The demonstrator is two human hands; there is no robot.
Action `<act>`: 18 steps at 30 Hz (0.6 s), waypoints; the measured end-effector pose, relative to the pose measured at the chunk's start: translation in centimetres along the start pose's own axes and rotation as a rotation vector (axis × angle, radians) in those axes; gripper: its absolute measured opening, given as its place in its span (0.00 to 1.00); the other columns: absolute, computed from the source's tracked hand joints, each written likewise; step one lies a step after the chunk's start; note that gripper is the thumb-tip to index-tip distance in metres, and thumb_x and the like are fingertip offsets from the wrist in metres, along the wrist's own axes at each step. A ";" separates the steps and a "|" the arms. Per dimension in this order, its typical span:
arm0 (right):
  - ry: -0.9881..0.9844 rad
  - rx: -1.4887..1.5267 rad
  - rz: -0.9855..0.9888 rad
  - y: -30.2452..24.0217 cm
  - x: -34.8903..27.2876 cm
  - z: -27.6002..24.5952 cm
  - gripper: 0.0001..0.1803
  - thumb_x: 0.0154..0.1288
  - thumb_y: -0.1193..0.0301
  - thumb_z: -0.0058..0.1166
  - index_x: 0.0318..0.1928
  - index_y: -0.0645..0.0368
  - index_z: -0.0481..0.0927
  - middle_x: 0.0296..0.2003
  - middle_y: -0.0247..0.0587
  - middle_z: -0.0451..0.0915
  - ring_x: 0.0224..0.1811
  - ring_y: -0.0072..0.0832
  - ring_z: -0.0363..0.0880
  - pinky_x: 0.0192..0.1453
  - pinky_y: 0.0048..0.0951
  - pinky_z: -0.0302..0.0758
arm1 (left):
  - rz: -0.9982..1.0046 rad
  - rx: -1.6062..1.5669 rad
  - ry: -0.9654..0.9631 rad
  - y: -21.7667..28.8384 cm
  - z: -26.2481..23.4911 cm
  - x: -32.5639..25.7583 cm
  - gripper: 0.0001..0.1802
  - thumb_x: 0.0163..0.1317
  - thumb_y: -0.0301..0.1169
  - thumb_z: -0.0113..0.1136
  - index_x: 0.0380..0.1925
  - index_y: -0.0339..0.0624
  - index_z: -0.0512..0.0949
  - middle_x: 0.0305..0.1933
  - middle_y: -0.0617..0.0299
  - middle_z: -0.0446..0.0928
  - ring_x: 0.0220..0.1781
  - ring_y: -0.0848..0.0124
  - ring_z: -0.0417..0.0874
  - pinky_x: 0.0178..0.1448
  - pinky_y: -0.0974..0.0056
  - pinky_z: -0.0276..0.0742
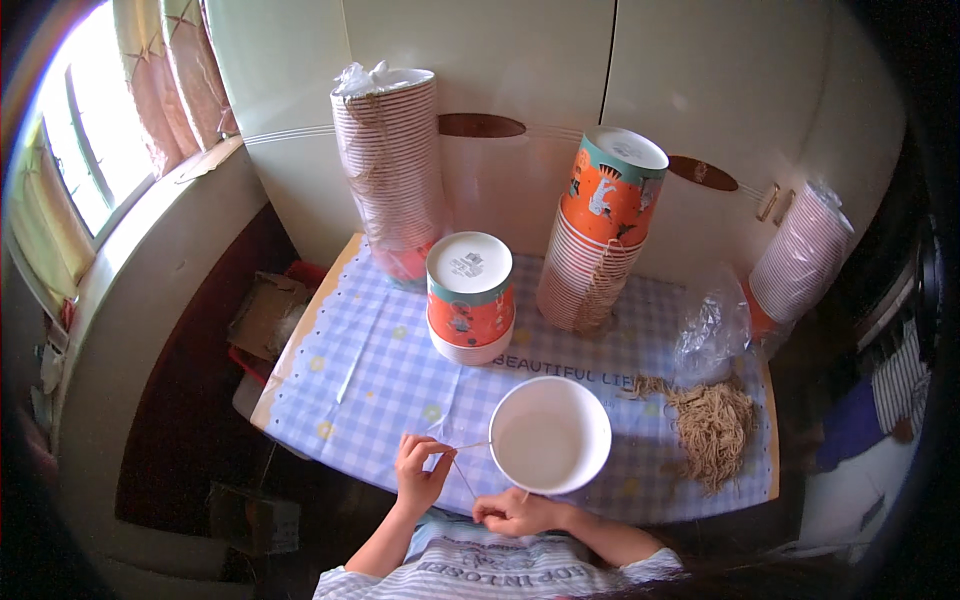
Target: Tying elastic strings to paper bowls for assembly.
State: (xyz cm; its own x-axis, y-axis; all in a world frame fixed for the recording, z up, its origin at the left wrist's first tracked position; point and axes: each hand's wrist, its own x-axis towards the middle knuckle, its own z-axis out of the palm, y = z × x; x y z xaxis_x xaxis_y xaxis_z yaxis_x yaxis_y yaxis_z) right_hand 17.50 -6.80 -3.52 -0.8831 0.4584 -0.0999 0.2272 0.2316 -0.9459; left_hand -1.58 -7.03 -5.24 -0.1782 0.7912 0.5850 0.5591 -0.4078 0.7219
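Note:
A large white paper tub [552, 435] stands mouth up near the table's front edge, its inside showing bare white. A thin tan cord [465, 478] runs from the left side of its rim to my left hand [420, 472], then slants down to my right hand [515, 513]. The left fingers pinch the cord just left of the tub. In front of the tub, my right hand is closed around the cord's lower stretch. To the tub's right lies a loose heap of tan cords [714, 432].
Behind the tub, a short stack of orange tubs [470, 315] stands upside down. Taller stacks rise at the back left [392, 170], back right [603, 215] and far right [803, 255]. Crumpled clear plastic [712, 335] lies near the cords. A blue checked cloth [375, 400] covers the table.

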 end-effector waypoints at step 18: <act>0.328 0.330 0.194 4.7 -2.2 4.8 0.15 0.66 0.71 0.41 0.50 0.63 0.61 0.21 0.34 0.72 0.24 0.20 0.71 0.31 0.22 0.68 | -0.322 -0.363 -0.233 -1.7 3.0 -4.5 0.08 0.52 0.18 0.57 0.34 0.36 0.76 0.33 0.61 0.78 0.36 0.75 0.77 0.40 0.71 0.70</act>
State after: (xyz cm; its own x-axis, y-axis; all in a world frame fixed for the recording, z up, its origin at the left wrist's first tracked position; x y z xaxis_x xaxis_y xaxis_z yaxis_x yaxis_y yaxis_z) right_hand 18.57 -10.84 -9.22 -0.6502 0.7238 -0.2311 0.1858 -0.1434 -0.9721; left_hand 0.75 -8.55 -10.20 -0.0869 0.9655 0.2454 0.1824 -0.2268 0.9567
